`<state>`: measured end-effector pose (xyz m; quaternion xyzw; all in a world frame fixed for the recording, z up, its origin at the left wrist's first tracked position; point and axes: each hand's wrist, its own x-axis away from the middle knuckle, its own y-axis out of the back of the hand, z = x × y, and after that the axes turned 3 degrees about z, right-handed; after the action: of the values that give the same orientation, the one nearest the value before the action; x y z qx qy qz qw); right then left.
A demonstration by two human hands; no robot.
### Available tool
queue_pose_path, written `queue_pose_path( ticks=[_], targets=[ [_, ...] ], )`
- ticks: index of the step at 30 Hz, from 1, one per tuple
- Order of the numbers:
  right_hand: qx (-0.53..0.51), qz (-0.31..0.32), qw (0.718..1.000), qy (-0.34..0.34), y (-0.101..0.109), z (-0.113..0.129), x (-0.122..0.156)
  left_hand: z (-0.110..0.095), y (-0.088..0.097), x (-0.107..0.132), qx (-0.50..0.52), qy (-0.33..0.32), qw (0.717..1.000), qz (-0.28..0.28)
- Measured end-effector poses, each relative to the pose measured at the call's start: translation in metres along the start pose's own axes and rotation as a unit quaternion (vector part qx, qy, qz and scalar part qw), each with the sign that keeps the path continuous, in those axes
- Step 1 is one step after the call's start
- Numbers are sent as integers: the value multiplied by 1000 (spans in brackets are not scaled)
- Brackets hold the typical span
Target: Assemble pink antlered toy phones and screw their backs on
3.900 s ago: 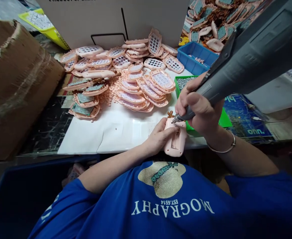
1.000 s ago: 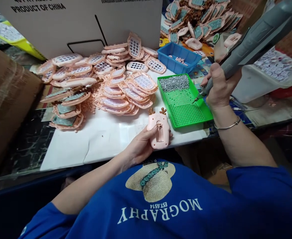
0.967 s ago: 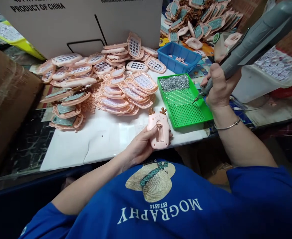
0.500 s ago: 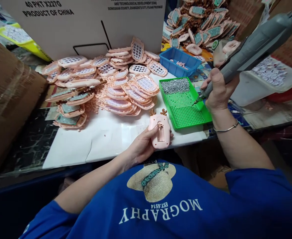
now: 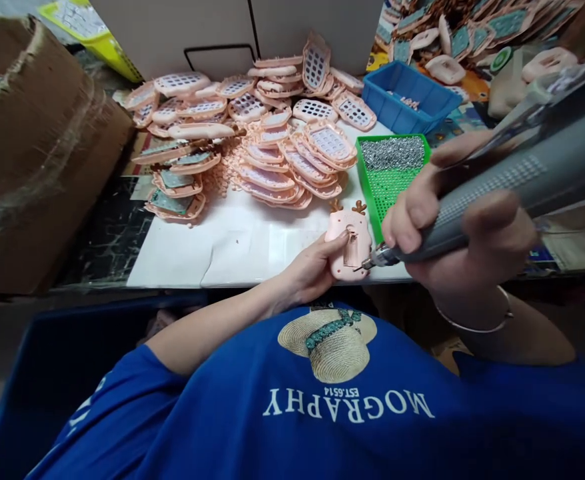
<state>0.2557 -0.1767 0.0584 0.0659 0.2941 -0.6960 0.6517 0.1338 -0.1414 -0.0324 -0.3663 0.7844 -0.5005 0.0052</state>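
My left hand (image 5: 315,270) grips a pink plastic toy phone (image 5: 341,233) with brown antlers, its back and open battery compartment facing up. The thumb lies across the top of that compartment. My right hand (image 5: 467,227) is wrapped round a grey electric screwdriver (image 5: 492,193). Its thin bit points down at the lower part of the toy's back; whether it touches cannot be made out. Beyond the toy, a green perforated tray (image 5: 364,180) holds a heap of small silver screws (image 5: 392,153), partly hidden by my right hand.
Stacked pink shells with keypads (image 5: 272,173) cover the middle of the white tabletop (image 5: 172,257). A blue bin (image 5: 397,113) with small parts stands behind the green tray. Cardboard boxes are at left (image 5: 47,167) and back. More shells with circuit boards (image 5: 472,33) are piled at the back right.
My right hand has brought the screwdriver from over the green tray down and nearer, to the toy's lower back. The view has shifted left; my left hand keeps hold of the toy.
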Motion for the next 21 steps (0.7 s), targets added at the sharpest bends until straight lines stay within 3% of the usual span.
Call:
queue_pose_path(
  ticks=[6,21],
  targets=[
    [-1,44,999,-33,-6,-15,6,0,-1,0,-11,-5,999,31],
    [16,23,999,-30,-8,-16,3,1,0,0,0,-20,999,33]
  ],
)
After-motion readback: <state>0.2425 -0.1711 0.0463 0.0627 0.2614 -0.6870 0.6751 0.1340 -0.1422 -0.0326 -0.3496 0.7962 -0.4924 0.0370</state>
